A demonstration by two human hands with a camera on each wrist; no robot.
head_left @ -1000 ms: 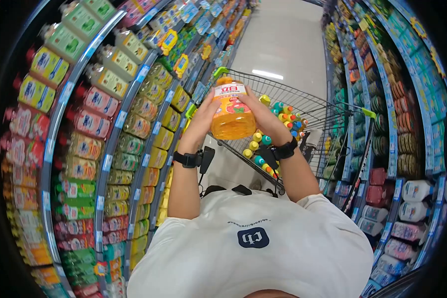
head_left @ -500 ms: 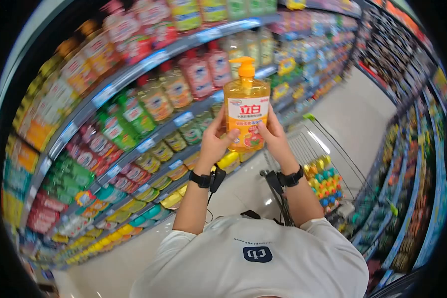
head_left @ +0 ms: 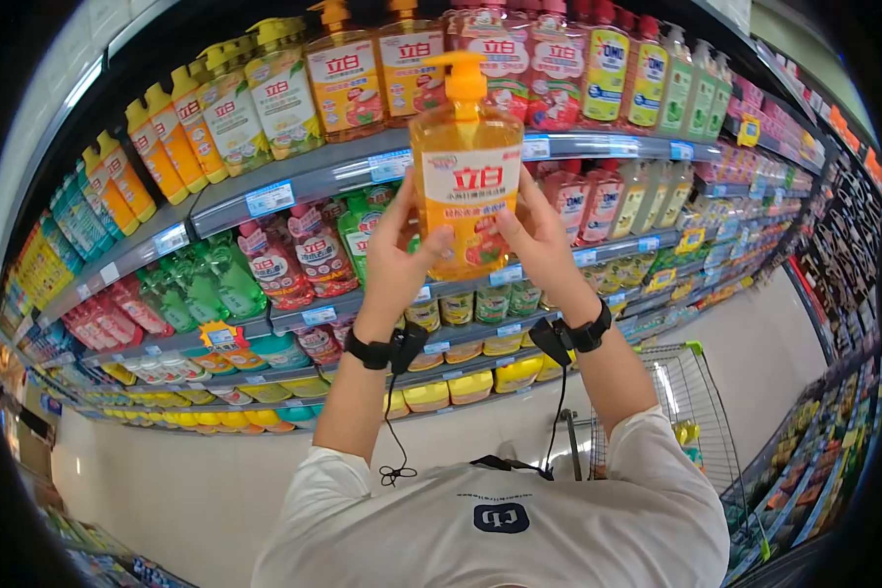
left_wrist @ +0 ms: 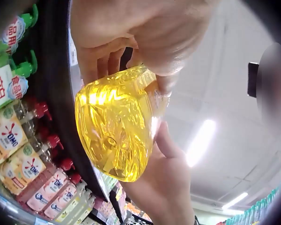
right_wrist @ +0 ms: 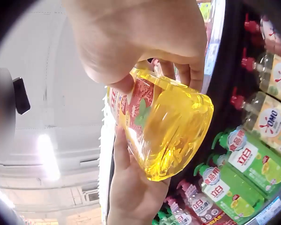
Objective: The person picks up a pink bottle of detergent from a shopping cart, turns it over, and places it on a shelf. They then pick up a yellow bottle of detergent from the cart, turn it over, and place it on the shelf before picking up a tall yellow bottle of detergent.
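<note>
An orange pump bottle of dish soap (head_left: 465, 181) with a white and red label is held upright in front of the upper shelf. My left hand (head_left: 402, 257) grips its left side and my right hand (head_left: 534, 245) grips its right side, thumbs on the label. The left wrist view looks up at the bottle's clear yellow base (left_wrist: 119, 129) between the left hand (left_wrist: 131, 35) and the right hand (left_wrist: 166, 180). From the right wrist, the same bottle (right_wrist: 164, 133) sits under the right hand (right_wrist: 140, 42), with the left hand (right_wrist: 131, 187) below it.
Shelves (head_left: 314, 176) packed with orange, red and green soap bottles fill the space ahead, with blue price tags on the edges. A wire shopping cart (head_left: 691, 407) stands at the lower right on the pale aisle floor (head_left: 167, 480). More shelving (head_left: 838, 245) runs down the right.
Both hands have lifted the orange bottle from over the cart up toward the top shelf. My view has swung left from the aisle to face the shelves.
</note>
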